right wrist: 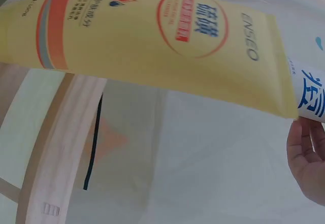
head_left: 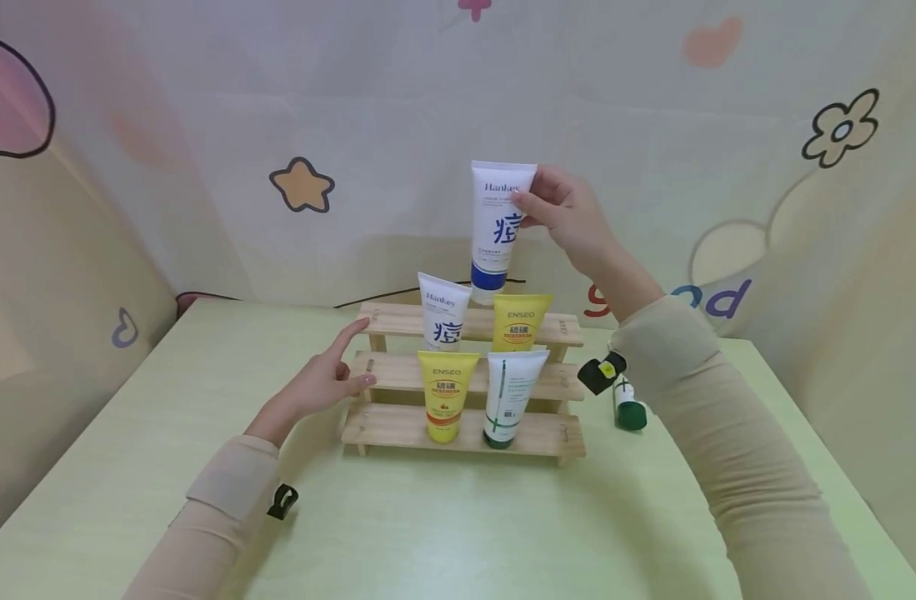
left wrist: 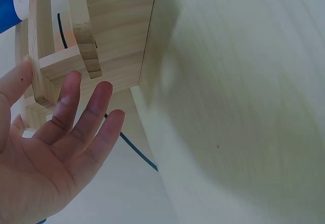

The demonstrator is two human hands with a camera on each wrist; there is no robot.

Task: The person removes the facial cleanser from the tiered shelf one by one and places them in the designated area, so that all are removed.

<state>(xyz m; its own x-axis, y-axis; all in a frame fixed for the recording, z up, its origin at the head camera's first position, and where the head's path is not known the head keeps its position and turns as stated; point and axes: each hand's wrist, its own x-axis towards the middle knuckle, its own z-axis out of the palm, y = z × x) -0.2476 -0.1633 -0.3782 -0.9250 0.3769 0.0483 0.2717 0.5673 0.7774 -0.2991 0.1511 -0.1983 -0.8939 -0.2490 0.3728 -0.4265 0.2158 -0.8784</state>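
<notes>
My right hand (head_left: 570, 212) pinches a white Hankey squeeze tube (head_left: 491, 221) with a blue band by its upper right edge. The tube is upright, cap down, over the top tier of a wooden three-step rack (head_left: 386, 427); I cannot tell whether its cap touches the wood. My left hand (head_left: 317, 383) touches the rack's left end with thumb and index finger, its other fingers loosely extended (left wrist: 71, 137). Another Hankey tube (head_left: 444, 310) and a yellow ENSEO tube (head_left: 519, 321) stand on the middle tier. On the bottom tier are a yellow tube (head_left: 446, 392) and a white-green tube (head_left: 513, 392).
A white tube with a green cap (head_left: 630, 414) lies on the table to the right of the rack, partly hidden by the black wrist device (head_left: 602, 372). The pale table (head_left: 165, 467) meets a patterned cloth backdrop (head_left: 397, 125) behind the rack.
</notes>
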